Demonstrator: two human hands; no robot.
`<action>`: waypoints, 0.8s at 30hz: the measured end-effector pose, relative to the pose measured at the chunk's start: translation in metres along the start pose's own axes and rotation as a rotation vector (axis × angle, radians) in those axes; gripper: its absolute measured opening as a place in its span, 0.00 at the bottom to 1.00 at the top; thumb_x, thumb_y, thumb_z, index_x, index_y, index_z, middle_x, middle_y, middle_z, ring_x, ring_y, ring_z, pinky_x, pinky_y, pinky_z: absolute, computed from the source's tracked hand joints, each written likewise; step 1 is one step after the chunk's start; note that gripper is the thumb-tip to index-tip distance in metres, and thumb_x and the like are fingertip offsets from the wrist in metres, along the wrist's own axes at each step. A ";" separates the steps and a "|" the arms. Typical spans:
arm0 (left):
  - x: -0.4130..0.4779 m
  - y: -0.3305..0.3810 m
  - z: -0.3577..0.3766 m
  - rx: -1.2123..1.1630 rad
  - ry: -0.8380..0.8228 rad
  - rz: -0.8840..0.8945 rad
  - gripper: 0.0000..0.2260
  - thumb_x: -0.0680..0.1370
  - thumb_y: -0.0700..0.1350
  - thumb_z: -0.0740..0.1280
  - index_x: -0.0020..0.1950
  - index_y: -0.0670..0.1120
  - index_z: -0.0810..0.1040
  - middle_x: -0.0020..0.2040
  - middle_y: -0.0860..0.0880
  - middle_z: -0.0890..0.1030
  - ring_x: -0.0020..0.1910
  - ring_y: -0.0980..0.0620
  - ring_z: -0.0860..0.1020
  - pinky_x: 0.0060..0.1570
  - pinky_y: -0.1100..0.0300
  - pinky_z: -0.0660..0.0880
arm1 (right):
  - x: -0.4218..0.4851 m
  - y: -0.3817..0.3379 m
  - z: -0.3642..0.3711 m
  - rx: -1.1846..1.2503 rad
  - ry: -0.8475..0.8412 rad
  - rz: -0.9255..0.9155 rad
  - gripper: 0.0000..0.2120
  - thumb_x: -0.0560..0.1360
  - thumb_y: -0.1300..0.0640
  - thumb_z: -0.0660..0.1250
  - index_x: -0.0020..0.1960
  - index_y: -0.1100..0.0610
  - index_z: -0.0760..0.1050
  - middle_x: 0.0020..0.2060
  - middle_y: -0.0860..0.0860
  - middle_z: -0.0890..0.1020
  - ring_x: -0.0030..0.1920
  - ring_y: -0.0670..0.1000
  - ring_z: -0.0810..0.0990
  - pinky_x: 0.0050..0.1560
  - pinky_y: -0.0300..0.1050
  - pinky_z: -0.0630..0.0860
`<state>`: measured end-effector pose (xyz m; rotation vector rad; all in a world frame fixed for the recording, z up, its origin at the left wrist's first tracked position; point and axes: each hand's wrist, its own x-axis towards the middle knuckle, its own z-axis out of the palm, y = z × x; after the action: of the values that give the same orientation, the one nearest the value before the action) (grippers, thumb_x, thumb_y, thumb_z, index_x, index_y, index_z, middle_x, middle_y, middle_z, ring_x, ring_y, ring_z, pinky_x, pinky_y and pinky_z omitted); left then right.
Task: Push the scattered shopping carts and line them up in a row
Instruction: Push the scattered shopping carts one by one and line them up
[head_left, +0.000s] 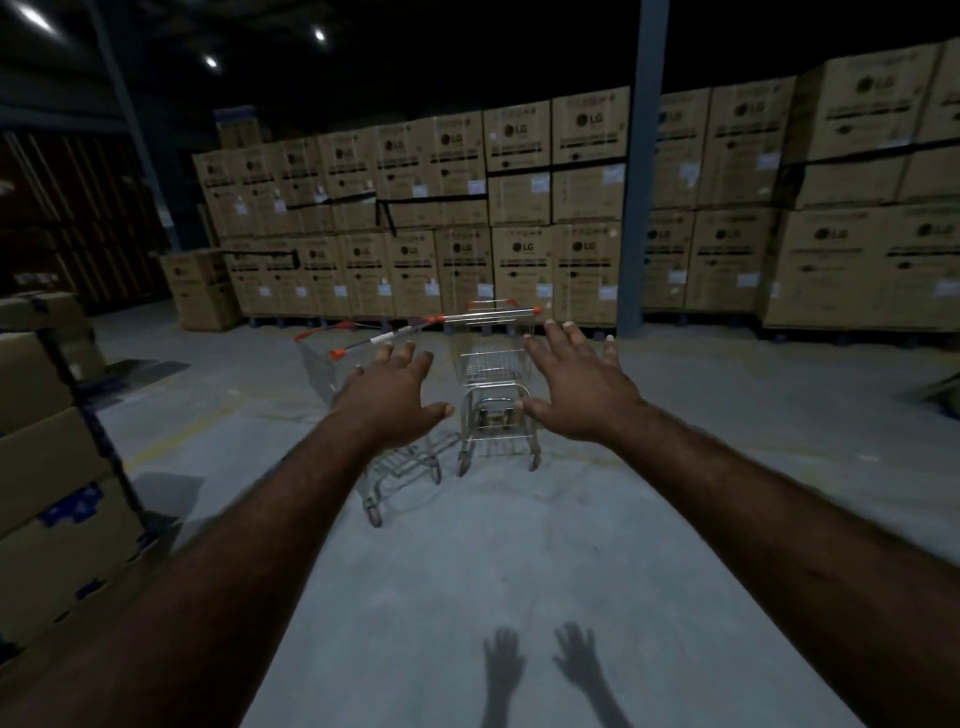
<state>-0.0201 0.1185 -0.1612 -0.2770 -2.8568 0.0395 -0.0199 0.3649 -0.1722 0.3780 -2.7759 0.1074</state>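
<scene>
Boxes stacked across upper frame. Straight cart mid-frame on floor, angled cart just left. We judge them light, free-rolling; grip handle bar. Our left hand, right hand: fingers spread, empty.

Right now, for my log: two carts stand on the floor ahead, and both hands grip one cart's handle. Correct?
No. The head view shows the left hand and right hand open, fingers spread, gripping nothing. Left cart and right cart stand on the floor ahead.
</scene>
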 end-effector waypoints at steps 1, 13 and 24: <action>0.026 0.007 0.008 -0.005 -0.010 -0.002 0.39 0.79 0.66 0.63 0.82 0.49 0.53 0.83 0.46 0.52 0.81 0.44 0.50 0.76 0.38 0.58 | 0.020 0.017 0.007 0.001 -0.010 -0.002 0.41 0.79 0.35 0.61 0.83 0.50 0.46 0.83 0.53 0.44 0.82 0.55 0.41 0.76 0.70 0.43; 0.302 0.041 0.073 -0.051 -0.002 -0.063 0.40 0.78 0.65 0.64 0.82 0.49 0.53 0.83 0.45 0.52 0.81 0.44 0.50 0.76 0.40 0.60 | 0.255 0.174 0.068 -0.019 -0.025 -0.070 0.41 0.79 0.34 0.60 0.83 0.50 0.47 0.83 0.54 0.45 0.82 0.56 0.42 0.76 0.72 0.43; 0.579 0.011 0.196 -0.053 -0.062 -0.057 0.40 0.78 0.66 0.63 0.82 0.49 0.53 0.83 0.45 0.51 0.82 0.44 0.49 0.76 0.39 0.59 | 0.496 0.280 0.194 0.006 -0.099 -0.067 0.41 0.79 0.33 0.59 0.83 0.49 0.47 0.83 0.53 0.44 0.82 0.56 0.41 0.76 0.71 0.42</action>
<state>-0.6180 0.2407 -0.1982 -0.2078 -2.9292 -0.0403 -0.6077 0.4886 -0.1946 0.4900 -2.8570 0.0837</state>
